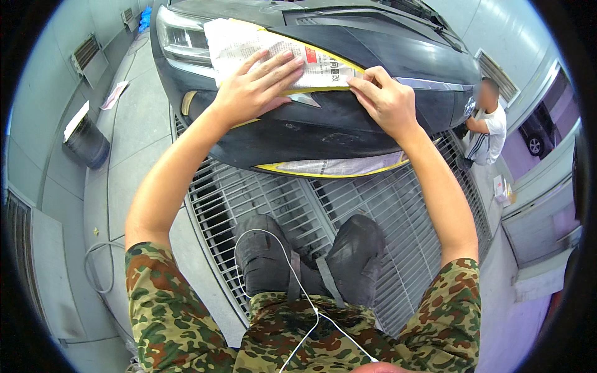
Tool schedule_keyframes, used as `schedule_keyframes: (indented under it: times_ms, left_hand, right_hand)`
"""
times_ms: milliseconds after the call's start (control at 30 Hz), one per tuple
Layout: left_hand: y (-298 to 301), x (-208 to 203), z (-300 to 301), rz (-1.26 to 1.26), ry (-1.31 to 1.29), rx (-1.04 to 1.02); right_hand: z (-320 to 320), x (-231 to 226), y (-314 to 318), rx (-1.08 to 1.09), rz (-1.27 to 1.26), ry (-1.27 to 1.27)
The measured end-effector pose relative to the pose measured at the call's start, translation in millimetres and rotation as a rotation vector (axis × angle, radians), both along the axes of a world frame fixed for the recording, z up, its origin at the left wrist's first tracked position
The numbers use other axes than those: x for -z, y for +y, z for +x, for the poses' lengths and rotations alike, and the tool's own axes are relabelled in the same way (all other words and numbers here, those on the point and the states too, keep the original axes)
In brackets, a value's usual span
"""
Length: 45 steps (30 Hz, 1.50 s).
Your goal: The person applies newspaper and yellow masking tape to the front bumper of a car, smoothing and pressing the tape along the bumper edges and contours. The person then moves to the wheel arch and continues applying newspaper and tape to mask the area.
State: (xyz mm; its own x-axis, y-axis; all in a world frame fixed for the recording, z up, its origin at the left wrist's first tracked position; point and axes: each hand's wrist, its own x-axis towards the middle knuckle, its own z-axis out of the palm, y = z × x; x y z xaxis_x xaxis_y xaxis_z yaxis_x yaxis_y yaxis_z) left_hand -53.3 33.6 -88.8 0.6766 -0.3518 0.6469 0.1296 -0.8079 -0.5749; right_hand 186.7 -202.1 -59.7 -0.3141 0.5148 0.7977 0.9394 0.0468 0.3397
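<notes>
A sheet of newspaper (pixel 233 43) edged with yellow masking tape (pixel 323 52) lies over the headlight area of a dark car's front bumper (pixel 367 50). My left hand (pixel 258 84) rests flat on the paper, its fingers stretched out and slightly spread. At the sheet's narrow right-hand end, my right hand (pixel 384 99) pinches the taped tip between thumb and fingers. Whether tape, paper or both are between those fingertips is hard to make out. Part of the clear headlight (pixel 183 40) shows left of the sheet. Lower on the bumper, a taped paper strip (pixel 339 166) covers an opening.
Metal floor grating (pixel 398 230) lies beneath my knees. A dark bin (pixel 87 142) stands at the left, beside a hose (pixel 93 270). Another person (pixel 488 133) crouches at the car's right side, near a small white box (pixel 501 189). A white cable (pixel 291 267) hangs before me.
</notes>
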Motion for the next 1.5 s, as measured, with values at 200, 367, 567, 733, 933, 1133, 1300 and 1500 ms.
schedule_keyframes:
  times_ms: [200,367,567,733,933,1133,1300,1500]
  left_hand:
    - [-1.9,7.9,16.4,0.024,-0.161,0.176]
    - [-5.7,6.8,27.4,-0.008,-0.212,0.247]
    - [-11.0,13.3,33.3,-0.1,-0.234,0.3]
    - [-8.9,16.4,33.7,-0.095,-0.192,0.31]
    - [-12.3,12.8,33.1,-0.066,-0.139,0.267]
    - [-10.6,12.5,34.2,-0.018,-0.131,0.264]
    - [-7.8,16.7,32.2,0.032,-0.127,0.227]
    - [-28.0,40.7,21.6,0.064,-0.161,-0.061]
  right_hand:
    - [0.8,-1.1,-0.3,-0.007,-0.017,-0.022]
    - [1.6,-4.7,-0.8,-0.003,-0.033,-0.072]
    - [0.5,-10.6,1.8,-0.007,-0.098,-0.155]
    - [1.1,-12.3,3.7,0.008,-0.134,-0.214]
    - [3.4,-17.3,4.5,0.021,-0.17,-0.308]
    - [3.1,-22.1,4.3,0.021,-0.182,-0.374]
    - [5.7,-24.4,0.4,0.039,-0.194,-0.47]
    - [17.1,-23.1,-15.7,0.084,-0.159,-0.621]
